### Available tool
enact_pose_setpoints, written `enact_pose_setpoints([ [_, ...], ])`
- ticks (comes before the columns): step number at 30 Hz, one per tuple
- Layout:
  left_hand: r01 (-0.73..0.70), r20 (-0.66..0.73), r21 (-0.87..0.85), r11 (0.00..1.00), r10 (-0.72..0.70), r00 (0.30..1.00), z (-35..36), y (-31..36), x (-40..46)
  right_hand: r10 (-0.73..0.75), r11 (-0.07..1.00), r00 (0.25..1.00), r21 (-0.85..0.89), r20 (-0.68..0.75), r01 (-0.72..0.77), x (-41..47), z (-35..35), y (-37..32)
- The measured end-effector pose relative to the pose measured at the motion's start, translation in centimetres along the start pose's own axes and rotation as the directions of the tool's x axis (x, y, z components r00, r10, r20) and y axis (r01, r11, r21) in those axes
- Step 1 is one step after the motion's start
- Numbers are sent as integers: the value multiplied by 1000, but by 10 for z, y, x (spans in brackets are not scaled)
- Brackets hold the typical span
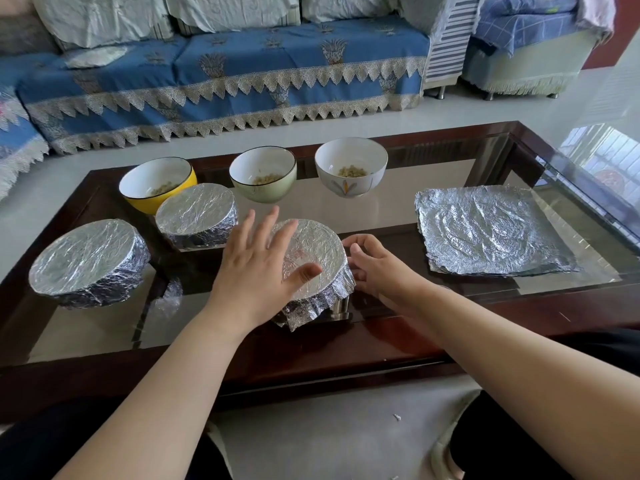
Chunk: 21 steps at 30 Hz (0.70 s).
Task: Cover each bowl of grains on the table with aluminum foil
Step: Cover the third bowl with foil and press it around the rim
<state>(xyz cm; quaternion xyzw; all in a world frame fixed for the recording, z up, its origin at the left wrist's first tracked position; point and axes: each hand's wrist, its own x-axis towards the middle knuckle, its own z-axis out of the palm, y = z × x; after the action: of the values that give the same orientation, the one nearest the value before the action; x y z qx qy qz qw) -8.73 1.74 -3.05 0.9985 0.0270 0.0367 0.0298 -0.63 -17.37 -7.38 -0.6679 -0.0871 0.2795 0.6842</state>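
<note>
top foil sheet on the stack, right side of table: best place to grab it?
Take the top foil sheet at its near-right corner, pinching the edge from the right. It lies flat on the glass table, so only edges offer purchase, and that corner is nearest the right hand.

Both my bare forearms reach forward and inward. My left hand lies flat, palm down, fingers straight and spread, thumb pointing right. My right hand sits just beside it, fingers curled inward toward the left, wrist bent slightly, knuckles up.
</note>
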Motion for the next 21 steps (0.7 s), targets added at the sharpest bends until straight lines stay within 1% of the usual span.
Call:
enact_pose_setpoints([
  [2, -30, 49, -58, 998, 33, 998, 3, 0, 2, -35, 998, 999, -56, -16, 34, 0, 3, 1],
  [4, -13, 101, -96, 995, 23, 995, 5, 0, 2, -145, 980, 986, -147, -81, 132, -2, 4, 2],
  [6, 3, 120, -105, 994, 10, 993, 5, 0, 2, -265, 945, 955, -232, -134, 230, -7, 8, 3],
  [7, 8, 119, -104, 995, 4, 993, 6, 1, 2, -298, 931, 944, -263, -142, 255, -10, 11, 2],
  [11, 25, 98, -98, 995, -16, 995, 8, 3, 2, -344, 906, 918, -327, -198, 269, -18, 24, 7],
  [15, 45, 73, -114, 992, -37, 997, 10, 5, 2, -332, 932, 893, -249, -303, 262, -13, 32, 8],
  [16, 48, 65, -117, 992, -41, 997, 11, 6, 2, -314, 944, 895, -205, -316, 259, -12, 33, 7],
  [19, 54, 51, -121, 991, -48, 998, 12, 7, 1, -221, 971, 910, 9, -350, 240, -11, 33, 5],
  [21, 57, 46, -110, 992, -52, 998, 12, 8, 1, -161, 976, 909, 74, -384, 204, -9, 33, 5],
])
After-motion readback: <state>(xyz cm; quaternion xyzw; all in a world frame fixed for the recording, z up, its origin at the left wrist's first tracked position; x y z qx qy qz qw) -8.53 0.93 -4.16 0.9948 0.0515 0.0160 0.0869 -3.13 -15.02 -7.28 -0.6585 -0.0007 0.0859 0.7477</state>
